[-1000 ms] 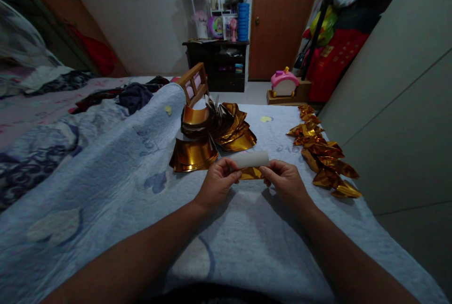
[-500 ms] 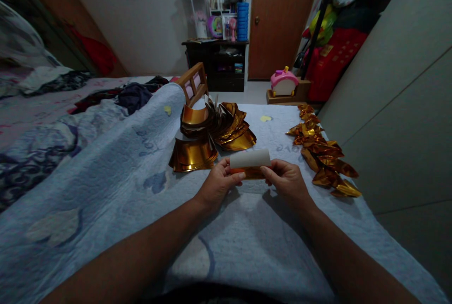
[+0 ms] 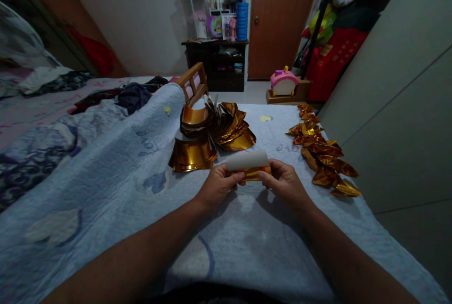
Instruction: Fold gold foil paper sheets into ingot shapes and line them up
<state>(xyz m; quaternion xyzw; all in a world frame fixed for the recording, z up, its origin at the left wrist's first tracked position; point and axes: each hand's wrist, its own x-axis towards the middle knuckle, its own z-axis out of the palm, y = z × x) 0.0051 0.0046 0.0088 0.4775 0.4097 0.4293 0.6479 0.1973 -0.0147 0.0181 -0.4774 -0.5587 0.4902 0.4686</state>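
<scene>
Between my two hands is a sheet of gold foil paper [image 3: 248, 160], its white back curling over at the top and its shiny gold side showing below. My left hand [image 3: 222, 181] pinches its left end, thumb in front on the gold. The right end is gripped by my right hand [image 3: 282, 179], thumb pressed on the gold face and fingers behind. Just beyond lie stacks of curved gold foil sheets [image 3: 196, 154] on the pale blue quilt [image 3: 247, 247]. Along the right edge runs a row of folded gold foil pieces [image 3: 326, 160].
A wooden bed rail [image 3: 194, 85] rises behind the stacks. Rumpled bedding and clothes [image 3: 132, 97] lie to the left. A pink toy [image 3: 283, 82] sits past the far edge, before a dark cabinet [image 3: 215, 66] and a brown door [image 3: 278, 26]. A pale cabinet side [image 3: 402, 120] borders the right.
The foil paper has shifted slightly left, with a little more of its gold face showing at the right. My right thumb has moved slightly left along it.
</scene>
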